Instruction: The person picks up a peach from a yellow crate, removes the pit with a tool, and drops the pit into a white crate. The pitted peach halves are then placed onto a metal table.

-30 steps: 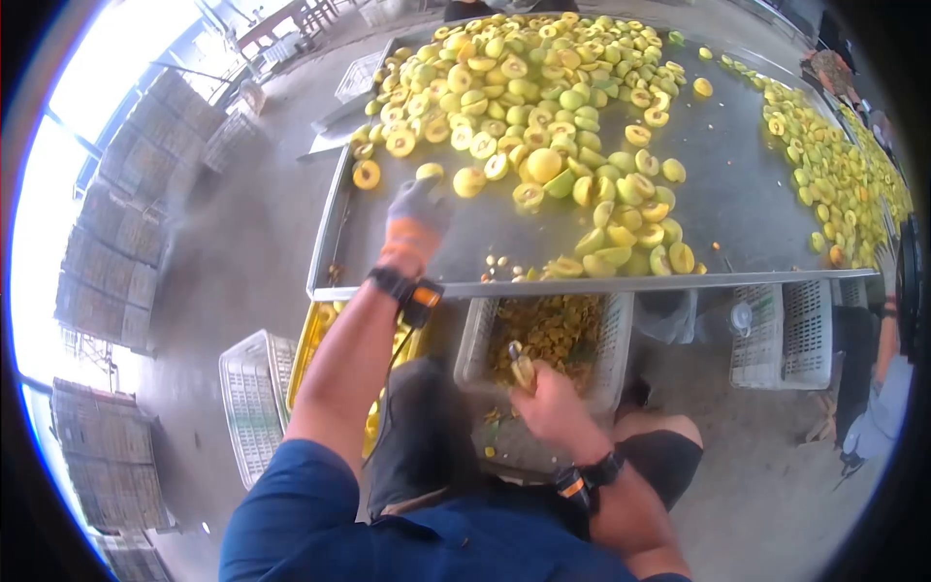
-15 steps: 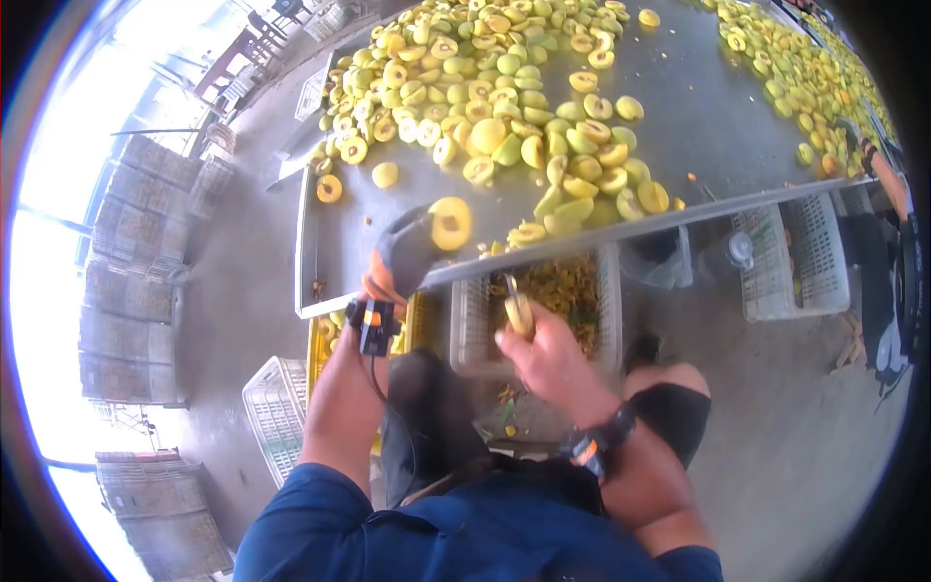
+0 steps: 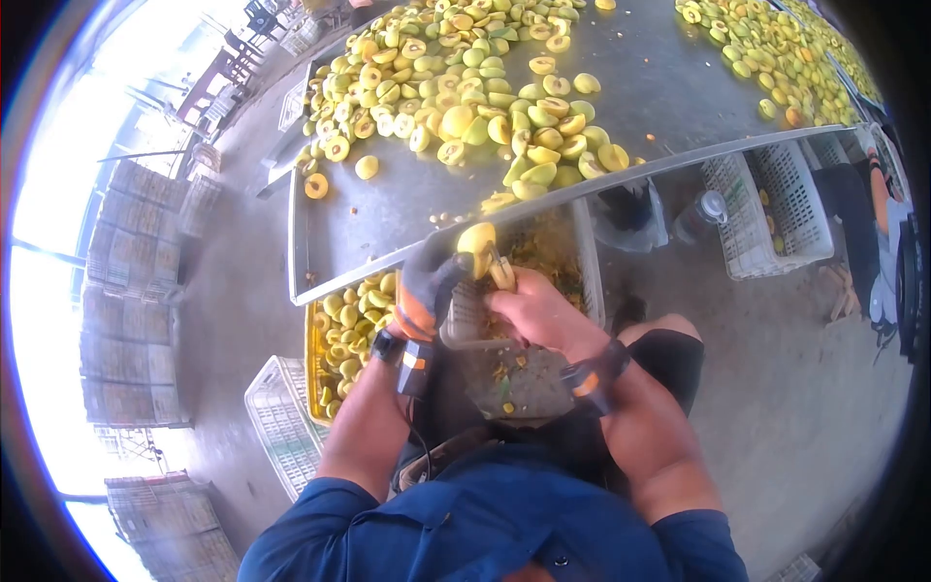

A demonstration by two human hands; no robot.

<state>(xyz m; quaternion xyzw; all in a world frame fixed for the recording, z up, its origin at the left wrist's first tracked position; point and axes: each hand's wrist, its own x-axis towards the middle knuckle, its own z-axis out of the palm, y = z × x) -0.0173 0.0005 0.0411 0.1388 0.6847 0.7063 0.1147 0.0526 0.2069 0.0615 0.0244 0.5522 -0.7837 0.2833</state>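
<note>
My left hand [image 3: 433, 278], in a dark glove with an orange cuff, grips a yellow peach half [image 3: 476, 239] just off the table's front edge. In my bare right hand [image 3: 543, 308] is a short wooden-handled pitting knife [image 3: 501, 273]; its metal tip meets the peach half, and how deep it sits is hidden. Below the hands stands a pale crate [image 3: 593, 267] with brownish scraps in it. A yellow crate [image 3: 318, 373] full of peach pieces is beside my left forearm. On the metal table [image 3: 388, 218] lies a heap of peach halves [image 3: 456, 107], several showing brown centres.
More peach halves [image 3: 766, 68] are piled at the table's right. White crates [image 3: 776, 209] and a clear jug [image 3: 700, 215] stand beneath. A white crate [image 3: 281, 412] is left of the yellow one. Another person's arm [image 3: 878, 184] shows at far right; stacked crates [image 3: 136, 233] line the left.
My left hand has drawn the peach half back from over the table and turned it toward my right hand. The knife tip now meets the fruit. The view has shifted slightly.
</note>
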